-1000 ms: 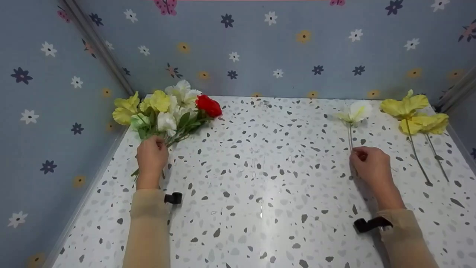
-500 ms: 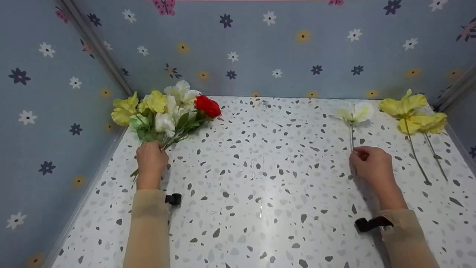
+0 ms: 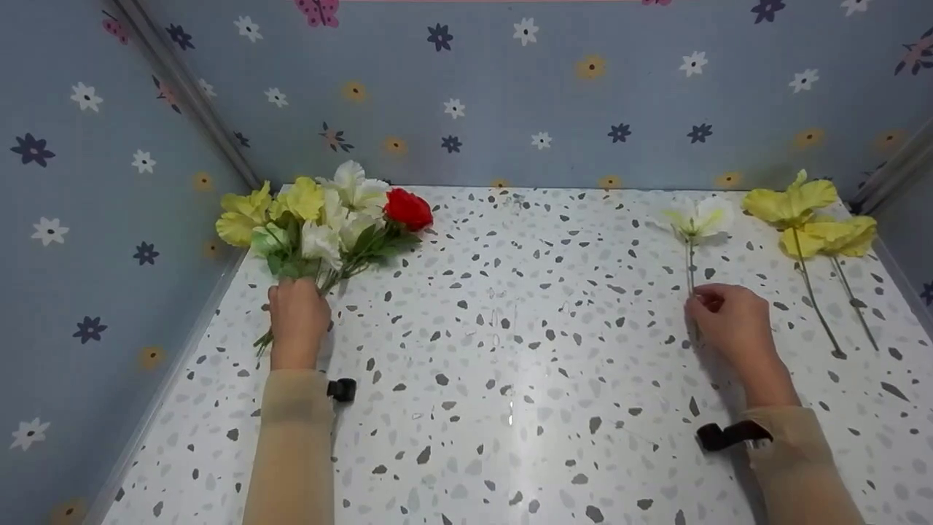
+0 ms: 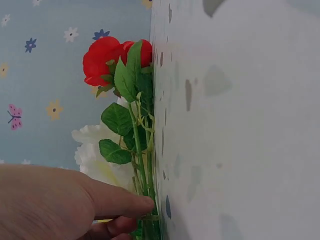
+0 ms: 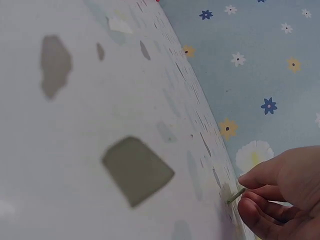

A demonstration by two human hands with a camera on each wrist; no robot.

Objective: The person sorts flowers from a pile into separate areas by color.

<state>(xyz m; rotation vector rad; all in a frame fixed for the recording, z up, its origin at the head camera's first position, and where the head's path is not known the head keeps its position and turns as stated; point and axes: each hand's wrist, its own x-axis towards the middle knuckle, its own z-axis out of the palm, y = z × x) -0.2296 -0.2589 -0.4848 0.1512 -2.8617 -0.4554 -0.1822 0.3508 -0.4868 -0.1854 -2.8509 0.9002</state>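
At the left of the head view a bunch of artificial flowers (image 3: 321,240) lies on the table, with yellow and white blooms and a red rose (image 3: 408,209) at its right. My left hand (image 3: 299,317) grips stems at its lower part; in the left wrist view, thumb and fingers close on green stems (image 4: 142,170) under two red blooms. Over on the right, my right hand (image 3: 732,317) pinches the thin stem of a white flower (image 3: 696,220) whose bloom points to the back wall. The cut stem end (image 5: 236,196) pokes out between thumb and fingers in the right wrist view.
Two yellow flowers (image 3: 809,219) lie to the right of my right hand, stems toward me. Blue-grey flower-patterned walls (image 3: 525,87) bound the speckled white table (image 3: 510,328) at the back and sides. Black straps sit at both wrists.
My left hand has slid slightly toward me along the stems of the bunch. The right hand stays almost still, and the white flower's bloom has turned a little.
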